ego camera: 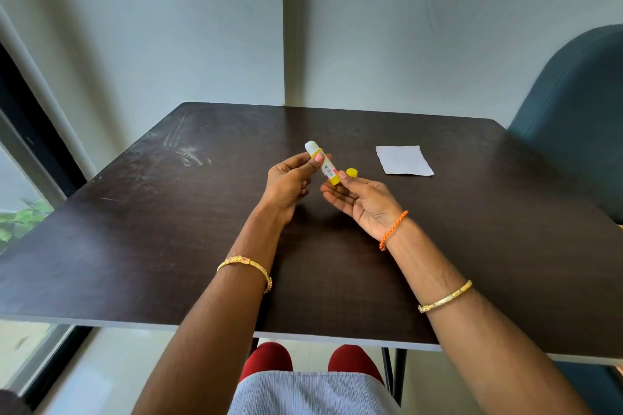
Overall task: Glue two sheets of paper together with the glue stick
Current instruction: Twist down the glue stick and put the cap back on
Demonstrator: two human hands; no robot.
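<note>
Yellow glue stick [323,165], uncapped, is pinched by left hand [290,178]; base is pinched by right hand [362,200]. Over-twisting could snap exposed glue.

glue stick [323,165]: mid-body hidden by left hand [290,180] fingers; label txt too small to read
cap [352,172]: partly behind right hand [362,200] thumb
paper [404,160]: one sheet or two stacked, can't tell
chair [580,104]: cut off at right edge
surface [168,229]: near corners cut off at frame edges

Matt dark wood-grain table [168,246]; plastic glue stick [323,165]; white paper [403,160].
</note>
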